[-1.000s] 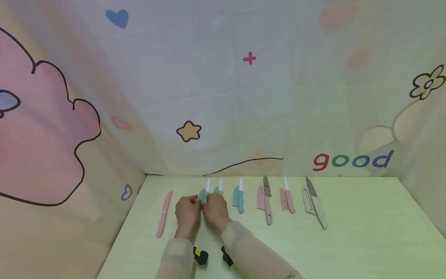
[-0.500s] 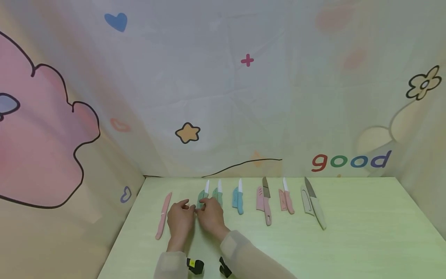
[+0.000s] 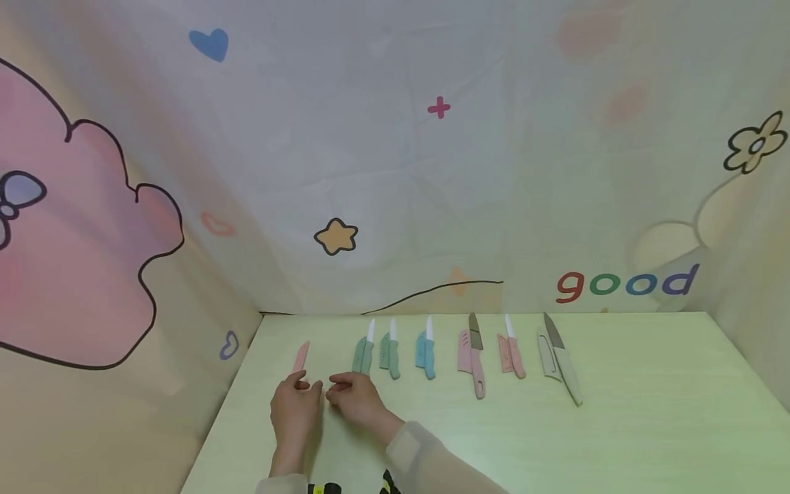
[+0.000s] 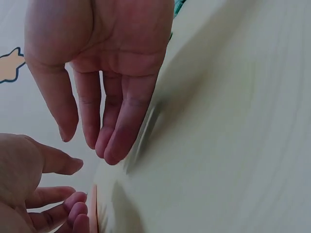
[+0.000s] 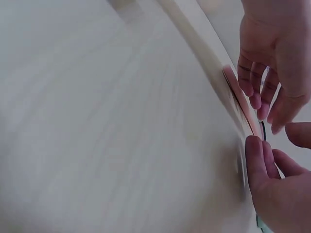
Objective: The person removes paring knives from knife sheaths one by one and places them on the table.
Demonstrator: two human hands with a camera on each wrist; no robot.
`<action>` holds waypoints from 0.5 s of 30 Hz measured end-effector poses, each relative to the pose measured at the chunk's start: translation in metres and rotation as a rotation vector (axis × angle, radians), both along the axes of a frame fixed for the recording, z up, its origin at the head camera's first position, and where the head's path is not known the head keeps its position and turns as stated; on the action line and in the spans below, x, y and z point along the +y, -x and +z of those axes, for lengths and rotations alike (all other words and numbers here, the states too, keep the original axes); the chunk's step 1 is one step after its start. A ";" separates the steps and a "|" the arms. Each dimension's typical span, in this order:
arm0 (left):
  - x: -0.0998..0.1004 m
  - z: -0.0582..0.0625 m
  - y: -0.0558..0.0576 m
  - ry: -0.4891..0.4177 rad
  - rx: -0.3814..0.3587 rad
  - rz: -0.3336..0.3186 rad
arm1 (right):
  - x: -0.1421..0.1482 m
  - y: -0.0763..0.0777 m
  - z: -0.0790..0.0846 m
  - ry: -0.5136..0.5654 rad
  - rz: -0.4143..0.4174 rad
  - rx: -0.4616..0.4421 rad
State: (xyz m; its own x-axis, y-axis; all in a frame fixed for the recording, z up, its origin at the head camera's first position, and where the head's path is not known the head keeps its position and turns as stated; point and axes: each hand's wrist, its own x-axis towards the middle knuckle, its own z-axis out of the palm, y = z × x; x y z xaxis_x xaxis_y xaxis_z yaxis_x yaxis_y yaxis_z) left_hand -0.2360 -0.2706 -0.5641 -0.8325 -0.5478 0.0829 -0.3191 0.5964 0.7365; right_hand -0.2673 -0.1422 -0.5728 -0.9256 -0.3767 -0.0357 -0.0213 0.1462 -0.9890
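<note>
My left hand (image 3: 296, 408) hovers over the pink sheathed knife (image 3: 300, 358) at the far left, hiding its handle; whether it touches the knife I cannot tell. In the right wrist view, the left hand's loosely bent fingers (image 5: 256, 82) lie close to the pink knife (image 5: 240, 99). My right hand (image 3: 358, 399) is just right of the left, fingers loosely bent, nothing held. It covers the lower end of a green-handled knife (image 3: 367, 354), whose green sheath (image 3: 358, 355) lies alongside. Another green knife (image 3: 393, 357) lies to the right with its sheath (image 3: 384, 351).
Further right lie a blue knife (image 3: 429, 353), a mauve knife (image 3: 477, 363) with a dark blade, a coral knife (image 3: 515, 353) and a larger pale grey knife (image 3: 564, 363), each beside its sheath. The pale table (image 3: 648, 412) ends at a printed curtain (image 3: 395, 171).
Both hands have moved left, away from the leftmost green knife and its sheath, which stay lying on the table. The left hand has come over the pink sheathed knife.
</note>
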 end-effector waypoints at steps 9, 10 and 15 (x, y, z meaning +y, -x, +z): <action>-0.025 -0.008 -0.003 0.127 0.049 0.061 | -0.020 -0.008 -0.001 0.266 0.088 -0.308; -0.026 -0.009 -0.003 0.139 0.040 0.067 | -0.021 -0.008 -0.002 0.297 0.095 -0.343; -0.029 -0.014 -0.004 0.153 -0.002 0.068 | -0.022 -0.012 -0.004 0.461 0.158 -0.502</action>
